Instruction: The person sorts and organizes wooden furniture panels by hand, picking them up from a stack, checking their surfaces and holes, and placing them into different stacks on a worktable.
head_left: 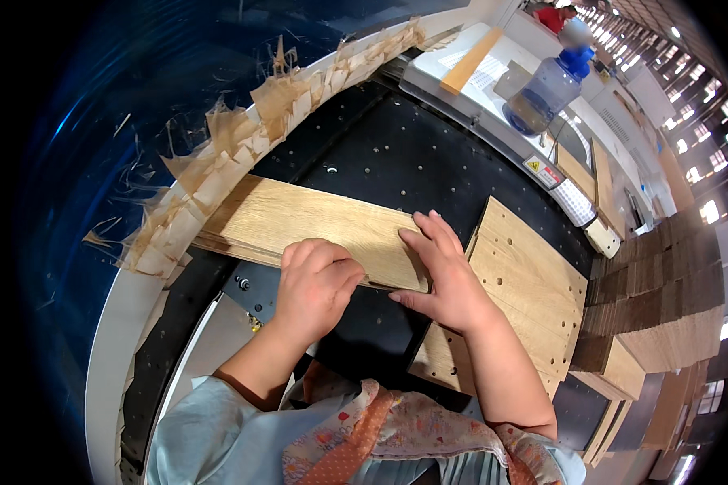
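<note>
A long light-wood board lies slantwise in front of me, on top of other boards whose edges show at its left end. My left hand is closed at the near long edge, its fingers curled and the thumb close to them. Across the board's right end spreads my right hand, with fingers on top and the thumb by the near corner. To the right, wider wooden panels with drilled holes lie on the black table, partly behind my right forearm.
A curved white rim with torn brown tape borders a dark blue surface at left. A blue-capped water jug stands on the white machine top. Stacked brown panels rise at right. A person in red is far back.
</note>
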Available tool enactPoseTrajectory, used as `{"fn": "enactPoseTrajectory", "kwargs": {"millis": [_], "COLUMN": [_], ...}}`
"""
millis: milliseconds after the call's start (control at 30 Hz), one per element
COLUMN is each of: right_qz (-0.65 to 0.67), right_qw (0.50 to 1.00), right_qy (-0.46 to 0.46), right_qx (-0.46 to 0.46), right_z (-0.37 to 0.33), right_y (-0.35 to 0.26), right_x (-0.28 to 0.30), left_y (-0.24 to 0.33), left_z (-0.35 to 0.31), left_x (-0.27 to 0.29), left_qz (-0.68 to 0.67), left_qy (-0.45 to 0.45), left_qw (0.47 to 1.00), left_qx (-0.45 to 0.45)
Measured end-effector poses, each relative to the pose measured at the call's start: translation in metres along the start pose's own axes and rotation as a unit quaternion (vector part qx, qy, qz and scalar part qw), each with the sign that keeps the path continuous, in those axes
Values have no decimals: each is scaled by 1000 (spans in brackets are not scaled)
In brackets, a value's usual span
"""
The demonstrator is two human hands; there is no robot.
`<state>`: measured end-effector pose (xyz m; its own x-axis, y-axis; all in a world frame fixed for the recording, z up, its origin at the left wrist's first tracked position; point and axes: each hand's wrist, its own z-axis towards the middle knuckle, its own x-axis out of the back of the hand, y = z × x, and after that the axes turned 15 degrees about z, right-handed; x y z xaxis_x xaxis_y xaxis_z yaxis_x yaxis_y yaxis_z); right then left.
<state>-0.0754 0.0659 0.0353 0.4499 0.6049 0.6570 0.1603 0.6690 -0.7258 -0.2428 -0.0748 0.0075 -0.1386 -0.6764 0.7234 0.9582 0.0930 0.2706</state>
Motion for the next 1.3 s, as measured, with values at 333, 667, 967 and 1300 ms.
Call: {"fn": "enactPoseTrajectory", "kwargs": {"millis": [333, 667, 967, 1300], "right_qz": [28, 32, 47, 52], "right_qw": [999, 999, 999, 998], "right_qy": [-22, -1, 5, 1], "right_qx": [-14, 14, 26, 28], "right_z": [4, 2, -2, -3], "right_y": [2, 8, 14, 14], "right_x": [6, 3, 0, 0], "left_y": [3, 14, 12, 5], "left_z": [6, 17, 14, 17], "left_x": [6, 11, 1, -1], "left_qz": [1, 8, 28, 16], "left_qy": [-41, -88, -73, -72], "left_qw": [999, 996, 994, 989], "left_qx": [-9, -35, -71, -126]}}
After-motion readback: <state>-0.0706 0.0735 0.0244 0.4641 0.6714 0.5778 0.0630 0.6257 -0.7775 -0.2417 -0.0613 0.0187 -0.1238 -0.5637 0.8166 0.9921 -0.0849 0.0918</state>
